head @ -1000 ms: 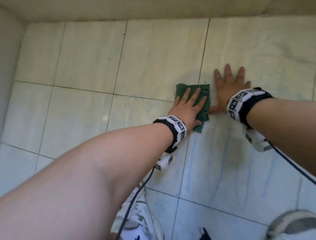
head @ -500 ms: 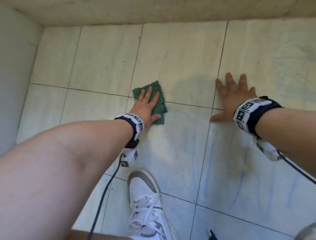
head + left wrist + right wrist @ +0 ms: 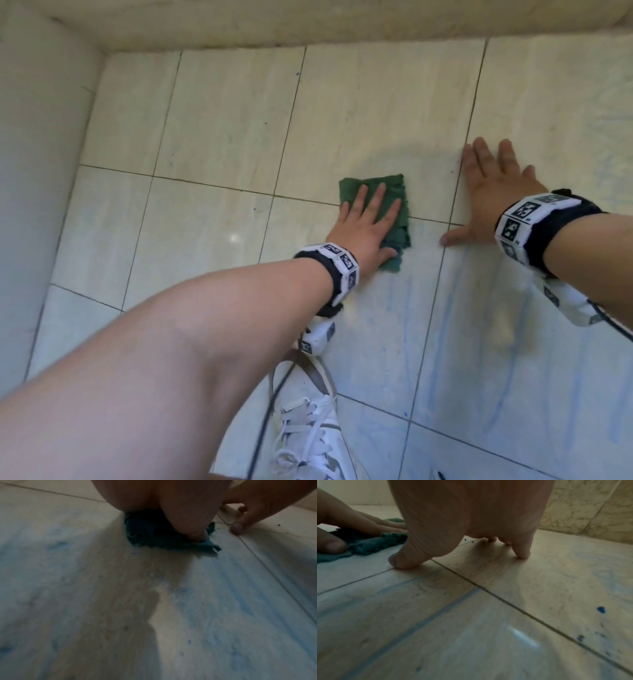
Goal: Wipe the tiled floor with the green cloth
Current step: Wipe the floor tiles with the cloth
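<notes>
Green cloth (image 3: 394, 219) flat under left hand (image 3: 363, 229).

My left hand (image 3: 364, 226) lies flat, palm down, fingers straight and slightly spread, thumb out to the side, the forearm stretched forward from low left. My right hand (image 3: 493, 192) is planted flat too, fingers splayed forward, thumb (image 3: 402, 559) angled toward my left. Both wrists wear marker-patterned bands.

A white laced sneaker (image 3: 313, 442) near the frame's bottom edge, cream walls (image 3: 37, 164) behind
</notes>
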Demonstrator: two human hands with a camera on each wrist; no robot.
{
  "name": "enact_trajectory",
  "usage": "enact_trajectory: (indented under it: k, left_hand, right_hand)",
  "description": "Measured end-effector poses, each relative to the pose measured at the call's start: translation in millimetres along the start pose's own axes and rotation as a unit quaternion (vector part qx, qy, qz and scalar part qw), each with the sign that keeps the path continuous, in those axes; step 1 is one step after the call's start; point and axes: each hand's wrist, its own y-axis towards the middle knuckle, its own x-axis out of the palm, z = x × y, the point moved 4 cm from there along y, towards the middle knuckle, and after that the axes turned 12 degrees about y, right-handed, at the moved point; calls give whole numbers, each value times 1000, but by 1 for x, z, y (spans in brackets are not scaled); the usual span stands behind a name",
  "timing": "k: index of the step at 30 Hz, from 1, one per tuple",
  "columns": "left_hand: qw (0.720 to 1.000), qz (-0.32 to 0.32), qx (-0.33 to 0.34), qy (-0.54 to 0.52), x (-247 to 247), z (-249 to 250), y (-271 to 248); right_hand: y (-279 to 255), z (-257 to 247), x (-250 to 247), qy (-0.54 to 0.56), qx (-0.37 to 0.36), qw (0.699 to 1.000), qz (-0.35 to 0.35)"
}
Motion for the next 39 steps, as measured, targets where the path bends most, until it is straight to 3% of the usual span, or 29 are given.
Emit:
enact_trajectory:
  k: [4,8,12,14,17,22,25,28,34,36,39]
  left_hand:
    - [1000,15,6,0,0,-21,0]
    - [991,-1,-123,-62,8,-92,-7]
    - [985,-13,-156,-73,9,-105,-7]
    - [988,-13,-143,-61,4,-89,-4]
    - [998,-8,-67,4,-9,-46,4]
    - [994,0,91,61,-27,79,22]
    - [994,3,95,62,-30,107,25]
    - [995,9,81,65,-31,76,26]
    - [989,-29,-140,-42,-13,-69,7]
    - [984,-40,-166,-57,-7,-84,1]
    - [988,-33,-142,-45,-9,-68,2]
  right_hand:
    - [0,5,0,3,0,1000,8]
    - [-1,22,-4,5,14,1000,14]
    - [-7,47,-10,-7,29,999,19]
    - [-8,53,-10,-19,21,1000,10]
    - [-7,58,-10,-22,17,1000,3]
    - [-9,62,-10,-6,4,1000,22]
    - [-9,62,-9,3,2,1000,29]
    - [-10,62,-10,1,1,1000,25]
    - [-12,61,-10,-4,7,1000,17]
    - [-12,61,-10,-6,7,1000,18]
    - [-13,61,-11,0,2,1000,20]
